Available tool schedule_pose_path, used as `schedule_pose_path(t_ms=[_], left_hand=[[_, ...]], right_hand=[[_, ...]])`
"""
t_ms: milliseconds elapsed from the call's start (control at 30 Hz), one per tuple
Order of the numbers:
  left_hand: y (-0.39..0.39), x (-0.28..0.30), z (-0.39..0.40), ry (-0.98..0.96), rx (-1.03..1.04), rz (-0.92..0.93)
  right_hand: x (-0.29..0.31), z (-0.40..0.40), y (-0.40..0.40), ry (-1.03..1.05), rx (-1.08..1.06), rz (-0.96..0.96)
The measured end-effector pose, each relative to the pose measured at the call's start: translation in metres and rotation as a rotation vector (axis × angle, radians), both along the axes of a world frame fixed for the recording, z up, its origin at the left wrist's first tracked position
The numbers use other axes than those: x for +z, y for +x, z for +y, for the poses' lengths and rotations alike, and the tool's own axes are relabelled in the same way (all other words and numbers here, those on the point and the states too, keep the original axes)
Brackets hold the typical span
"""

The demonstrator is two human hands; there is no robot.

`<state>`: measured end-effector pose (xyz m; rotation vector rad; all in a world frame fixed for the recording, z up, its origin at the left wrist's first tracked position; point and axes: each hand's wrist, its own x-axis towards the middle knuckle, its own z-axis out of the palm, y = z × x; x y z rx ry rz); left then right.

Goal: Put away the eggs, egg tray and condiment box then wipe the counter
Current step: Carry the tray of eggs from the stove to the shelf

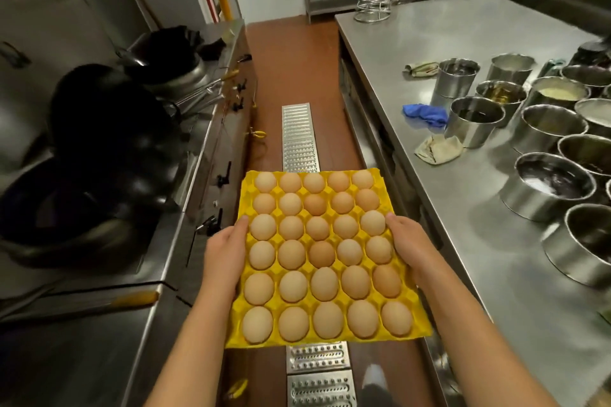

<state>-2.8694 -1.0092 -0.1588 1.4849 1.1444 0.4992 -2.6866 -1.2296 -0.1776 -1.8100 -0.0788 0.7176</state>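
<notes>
Carrying a yellow moulded rectangular egg tray (325, 261) level above the brown aisle floor (291, 53), long axis running straight ahead, away from the body, parallel to the perforated metal floor drain grate (299, 137) passing underneath. Filling all thirty cups with pale brown eggs (322, 253), five across and six deep, each sitting upright. Gripping the tray's left edge with the left hand (228, 249), thumb reaching over the rim beside the third row; clamping the right edge with the right hand (405, 241), thumb likewise lying over the rim, fingers hidden below. Flanking the aisle on the left, a steel cooking range (205, 155) crowded with black woks (109, 116); on the right, a long stainless steel desk (463, 195) bearing round stainless steel condiment containers (549, 185), a crumpled blue cloth (426, 112) and a beige rag (438, 149) near its front edge. Standing further back, a wire ring stand (373, 10) at the desk's far end. Showing no readable writing anywhere.
</notes>
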Motion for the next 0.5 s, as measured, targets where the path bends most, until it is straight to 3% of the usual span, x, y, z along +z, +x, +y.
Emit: schedule_pose_path(t_ms=[500], left_hand=[[0.120,0.016,0.063,0.018,0.119,-0.022]], right_hand=[[0.013,0.081,0.143,0.013,0.092,-0.019]])
